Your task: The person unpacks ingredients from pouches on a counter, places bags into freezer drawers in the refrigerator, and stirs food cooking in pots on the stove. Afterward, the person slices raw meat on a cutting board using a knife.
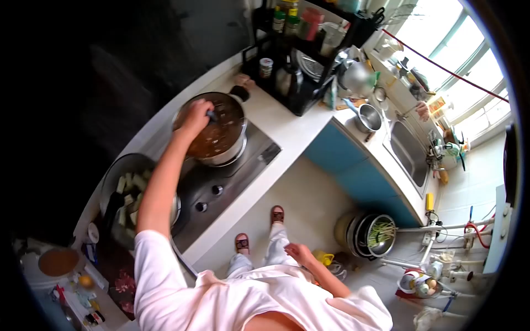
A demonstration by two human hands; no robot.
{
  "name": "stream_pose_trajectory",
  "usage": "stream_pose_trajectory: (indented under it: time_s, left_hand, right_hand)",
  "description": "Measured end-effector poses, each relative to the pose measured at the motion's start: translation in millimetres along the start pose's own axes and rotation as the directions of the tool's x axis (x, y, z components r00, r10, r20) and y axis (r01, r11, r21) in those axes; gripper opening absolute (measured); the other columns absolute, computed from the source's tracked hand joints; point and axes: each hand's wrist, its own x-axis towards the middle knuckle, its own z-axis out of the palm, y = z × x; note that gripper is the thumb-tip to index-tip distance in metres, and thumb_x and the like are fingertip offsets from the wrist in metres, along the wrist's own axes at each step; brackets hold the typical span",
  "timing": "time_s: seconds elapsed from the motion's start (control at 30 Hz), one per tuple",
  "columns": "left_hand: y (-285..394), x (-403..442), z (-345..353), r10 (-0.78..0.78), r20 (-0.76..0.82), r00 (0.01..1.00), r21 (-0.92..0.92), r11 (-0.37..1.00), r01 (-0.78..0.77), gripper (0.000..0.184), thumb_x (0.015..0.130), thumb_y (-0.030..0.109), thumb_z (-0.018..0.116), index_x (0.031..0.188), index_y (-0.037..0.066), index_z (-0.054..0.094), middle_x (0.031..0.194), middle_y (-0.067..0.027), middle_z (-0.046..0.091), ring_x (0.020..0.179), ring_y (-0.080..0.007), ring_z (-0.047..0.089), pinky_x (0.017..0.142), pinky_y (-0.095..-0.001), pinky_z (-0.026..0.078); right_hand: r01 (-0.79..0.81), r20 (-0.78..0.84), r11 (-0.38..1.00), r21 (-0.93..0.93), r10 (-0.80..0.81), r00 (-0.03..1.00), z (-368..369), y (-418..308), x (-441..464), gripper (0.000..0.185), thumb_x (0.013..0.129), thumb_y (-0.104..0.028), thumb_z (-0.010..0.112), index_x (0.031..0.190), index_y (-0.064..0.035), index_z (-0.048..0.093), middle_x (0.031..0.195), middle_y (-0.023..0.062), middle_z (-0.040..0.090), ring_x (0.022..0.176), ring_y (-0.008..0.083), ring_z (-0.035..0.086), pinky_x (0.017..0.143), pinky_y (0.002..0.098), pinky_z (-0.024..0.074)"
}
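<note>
My left hand (199, 115) is closed on a dark knob or handle (212, 116) over a steel pot (225, 155) on the stove. Brown liquid with pieces in it (222, 129) shows inside the pot, seemingly through a glass lid. Down near my waist, my right hand (300, 254) hangs free in front of my white shirt (276, 289), its fingers loosely apart and nothing in them. Beneath my left forearm, a wok (113, 165) holds pale cut chunks (131, 185).
Two stove knobs (217, 190) face me. A black rack (301, 105) with jars stands behind the pot. Farther right are a small saucepan (369, 118) and a sink (408, 149). Stacked pans with green stalks (381, 233) sit near the floor at right.
</note>
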Motion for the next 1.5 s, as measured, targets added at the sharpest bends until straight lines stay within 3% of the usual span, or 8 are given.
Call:
stream_pose_trajectory:
  time_s: [0.3,0.43,0.6,0.67,0.87,1.1,1.2,1.5]
  left_hand:
    - [20.4,12.1,-59.0,-0.401,-0.031,0.915,-0.228,0.895,0.384,0.02,0.07,0.002,0.056,0.087,0.008,0.065,0.081,-0.0042,0.062,0.078,-0.0154,0.057,0.071,-0.027,0.044]
    - [-58.7,-26.7,-68.7,-0.744,0.28,0.607,-0.909,-0.003,0.416,0.022,0.083,0.006,0.059,0.102,-0.005,0.062,0.105,-0.0051,0.063,0.098,-0.0137,0.057,0.09,-0.0287,0.043]
    - [-30.7,-28.1,-85.7,-0.816,0.068,0.574,-0.652,0.4,0.644,0.029,0.09,0.016,0.053,0.108,-0.005,0.061,0.114,-0.0088,0.06,0.11,-0.0173,0.052,0.097,-0.031,0.04]
    - [-22.2,-34.9,-88.9,-0.816,0.131,0.564,-0.635,0.368,0.679,0.026,0.086,0.01,0.056,0.108,-0.001,0.062,0.111,-0.0065,0.06,0.108,-0.0157,0.053,0.095,-0.029,0.04]
    - [-8.5,-39.0,-86.7,-0.746,0.07,0.662,-0.635,0.479,0.606,0.027,0.078,-0.006,0.054,0.104,0.002,0.059,0.104,-0.0044,0.057,0.1,-0.0146,0.053,0.09,-0.0273,0.04]
    - [-2.5,-46.1,-88.7,-0.783,0.038,0.621,-0.722,0.408,0.558,0.028,0.077,-0.007,0.054,0.104,0.0,0.059,0.103,-0.0045,0.057,0.096,-0.0132,0.053,0.086,-0.0252,0.04]
    - [5.0,-50.8,-90.4,-0.831,-0.016,0.556,-0.716,0.398,0.574,0.029,0.078,-0.005,0.053,0.106,0.0,0.058,0.104,-0.0063,0.058,0.1,-0.0167,0.054,0.089,-0.0281,0.042]
    - [14.3,-45.2,-91.0,-0.878,0.009,0.479,-0.838,0.255,0.483,0.02,0.078,-0.002,0.059,0.096,-0.003,0.065,0.098,-0.0096,0.065,0.095,-0.0179,0.059,0.089,-0.0289,0.044]
  right_hand:
    - [0.096,-0.012,0.993,-0.068,-0.097,0.995,-171.1,-2.7,108.1,0.013,0.085,0.002,0.056,0.097,0.0023,0.061,0.083,0.0099,0.066,0.077,0.0155,0.065,0.067,0.0269,0.0524]
    - [0.113,0.054,0.993,-0.044,-0.11,0.992,-204.1,3.3,125.3,0.01,0.087,0.002,0.054,0.095,0.002,0.06,0.087,0.0091,0.065,0.078,0.0157,0.064,0.068,0.0271,0.0519]
    - [0.111,-0.302,0.619,0.777,0.213,0.929,-293.6,-12.9,137.7,0.026,0.091,-0.024,0.049,0.089,-0.0007,0.061,0.081,0.003,0.059,0.072,0.0119,0.053,0.068,0.0215,0.0405]
    - [0.246,-0.635,0.945,-0.217,-0.328,0.7,-370.5,-1.6,142.5,0.018,0.092,-0.015,0.053,0.1,-0.0014,0.061,0.088,0.0051,0.06,0.077,0.011,0.055,0.07,0.0246,0.0449]
    - [-0.343,-0.865,0.805,-0.484,-0.381,0.327,-566.5,58.7,151.5,0.036,0.08,-0.013,0.065,0.114,-0.0031,0.056,0.115,0.0145,0.056,0.108,0.0301,0.053,0.094,0.0375,0.0405]
    - [-0.44,-0.839,0.844,-0.308,-0.023,0.543,-660.9,188.9,223.3,0.042,0.085,-0.041,0.06,0.107,-0.0053,0.059,0.09,0.0106,0.065,0.084,0.0281,0.065,0.067,0.0368,0.0483]
    - [-0.162,-0.692,0.92,0.358,0.378,0.616,-655.9,167.2,242.0,0.034,0.085,-0.04,0.063,0.091,-0.0071,0.057,0.085,0.0071,0.064,0.056,0.0146,0.061,0.039,0.0239,0.0387]
    - [0.118,-0.694,0.856,0.503,0.318,0.646,-688.5,170.4,230.5,0.022,0.083,-0.023,0.068,0.072,-0.0154,0.05,0.053,-0.0069,0.042,0.037,0.0036,0.033,0.033,0.0213,0.0224]
